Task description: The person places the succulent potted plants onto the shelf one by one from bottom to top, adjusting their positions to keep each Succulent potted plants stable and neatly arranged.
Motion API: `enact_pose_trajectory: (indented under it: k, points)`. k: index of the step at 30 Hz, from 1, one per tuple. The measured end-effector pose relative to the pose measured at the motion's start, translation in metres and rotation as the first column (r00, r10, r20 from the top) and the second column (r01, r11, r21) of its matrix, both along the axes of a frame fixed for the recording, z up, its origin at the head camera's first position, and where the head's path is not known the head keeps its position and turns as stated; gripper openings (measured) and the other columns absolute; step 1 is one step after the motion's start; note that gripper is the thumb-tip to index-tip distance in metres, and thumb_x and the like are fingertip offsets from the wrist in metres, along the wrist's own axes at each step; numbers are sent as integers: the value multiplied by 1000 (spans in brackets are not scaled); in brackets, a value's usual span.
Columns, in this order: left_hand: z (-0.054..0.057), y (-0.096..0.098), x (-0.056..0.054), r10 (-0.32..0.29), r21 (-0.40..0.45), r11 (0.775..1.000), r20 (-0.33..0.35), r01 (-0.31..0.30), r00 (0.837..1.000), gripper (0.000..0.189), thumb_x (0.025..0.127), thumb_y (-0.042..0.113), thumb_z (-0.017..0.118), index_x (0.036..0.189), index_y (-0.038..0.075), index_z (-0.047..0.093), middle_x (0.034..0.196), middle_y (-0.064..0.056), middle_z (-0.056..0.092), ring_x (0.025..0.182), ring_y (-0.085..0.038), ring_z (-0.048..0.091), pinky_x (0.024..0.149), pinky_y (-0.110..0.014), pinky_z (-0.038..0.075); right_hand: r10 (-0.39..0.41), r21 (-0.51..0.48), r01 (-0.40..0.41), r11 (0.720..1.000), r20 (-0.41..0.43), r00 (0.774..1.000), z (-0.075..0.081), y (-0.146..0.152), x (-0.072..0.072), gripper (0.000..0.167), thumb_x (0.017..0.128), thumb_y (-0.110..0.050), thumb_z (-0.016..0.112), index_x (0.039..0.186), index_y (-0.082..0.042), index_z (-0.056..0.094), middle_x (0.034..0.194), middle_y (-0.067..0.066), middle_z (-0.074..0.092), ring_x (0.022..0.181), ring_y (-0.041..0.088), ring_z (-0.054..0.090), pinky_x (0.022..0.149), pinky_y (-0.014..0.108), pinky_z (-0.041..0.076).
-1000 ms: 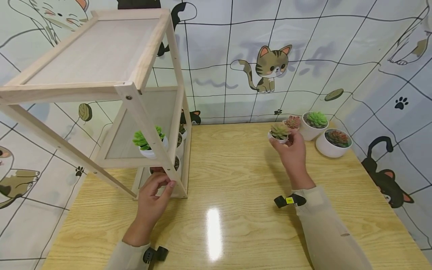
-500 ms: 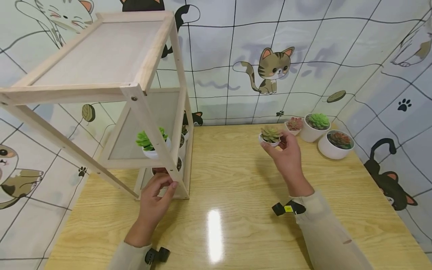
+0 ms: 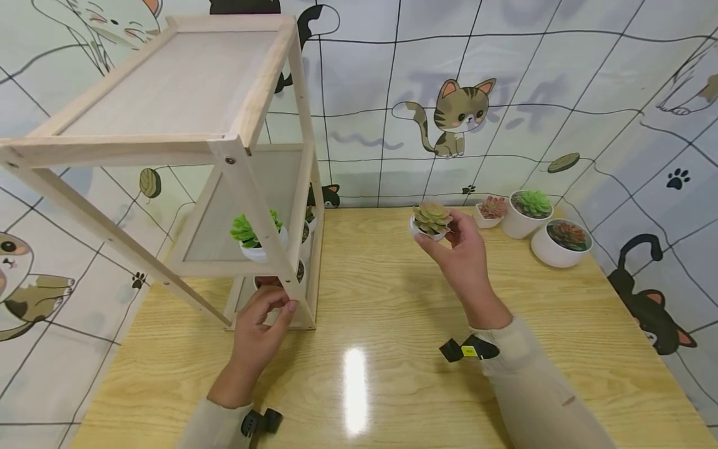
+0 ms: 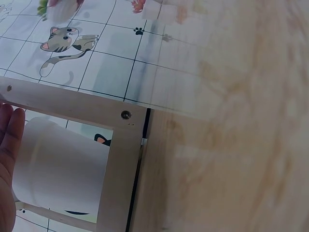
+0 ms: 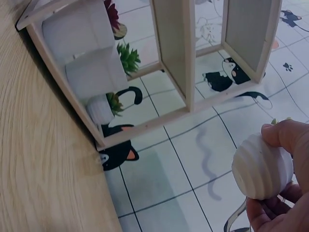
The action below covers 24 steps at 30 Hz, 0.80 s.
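My right hand (image 3: 465, 262) holds a small white pot (image 5: 260, 166) with a yellow-green succulent (image 3: 432, 217) above the table, thumb in front and fingers round the far side. The ridged pot side shows in the right wrist view. At the wooden shelf (image 3: 232, 146) on the left, my left hand (image 3: 260, 330) grips the lower part of the front right post, thumb against it and fingers curled inside. In the left wrist view its fingers (image 4: 12, 133) lie beside a white pot (image 4: 60, 166) on the bottom tier.
A bright green plant (image 3: 247, 232) stands on the middle tier, with several white pots (image 5: 94, 72) below. At the table's back right are a pink succulent (image 3: 491, 209), a green potted one (image 3: 527, 215) and a reddish one in a bowl (image 3: 561, 243). A cat-print wall (image 3: 359, 81) rises behind.
My right hand has carried the yellow-green succulent left, away from the pink one and toward the shelf. The left hand has stayed at the post.
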<state>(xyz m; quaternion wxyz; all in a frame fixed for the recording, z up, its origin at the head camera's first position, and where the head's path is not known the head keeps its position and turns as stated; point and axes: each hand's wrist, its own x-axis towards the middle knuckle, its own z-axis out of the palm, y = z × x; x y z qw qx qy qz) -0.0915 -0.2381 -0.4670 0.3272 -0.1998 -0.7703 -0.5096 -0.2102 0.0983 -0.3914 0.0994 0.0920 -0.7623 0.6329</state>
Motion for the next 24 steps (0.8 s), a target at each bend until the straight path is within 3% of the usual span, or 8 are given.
enact_pose_trajectory:
  k: [4,11,20,24]
  points:
    - [0,-1,0,7,-5,1000,26,-7,1000,5,96,2,72,100,-1,70,96,-14,66,99,-2,61,89,-10,55,71,-13,-71,997,-8,997,6,-12,-2,62,92,-8,79,147,-6,50,139,7,56,121,11,58,108,21,48]
    - [0,-2,1,21,-21,1000,50,-20,998,25,84,-17,72,101,0,71,97,-12,68,101,0,61,88,-10,55,186,-43,-185,982,10,982,23,-38,-5,66,92,-7,78,149,-5,46,144,8,54,132,20,57,115,32,48]
    - [-1,-1,0,15,-10,1000,30,-15,999,5,96,3,72,100,-1,70,95,-13,67,101,-1,61,88,-10,55,340,-120,-339,933,-12,940,47,-75,-5,64,92,-7,79,149,-8,49,147,8,50,135,22,57,112,32,50]
    - [-1,-2,-1,14,-12,1000,31,-14,999,10,91,-7,73,99,-1,70,95,-12,66,100,-1,61,88,-10,55,382,-151,-375,914,13,924,56,-89,-4,67,91,-6,79,149,-8,48,145,10,53,133,23,58,107,29,54]
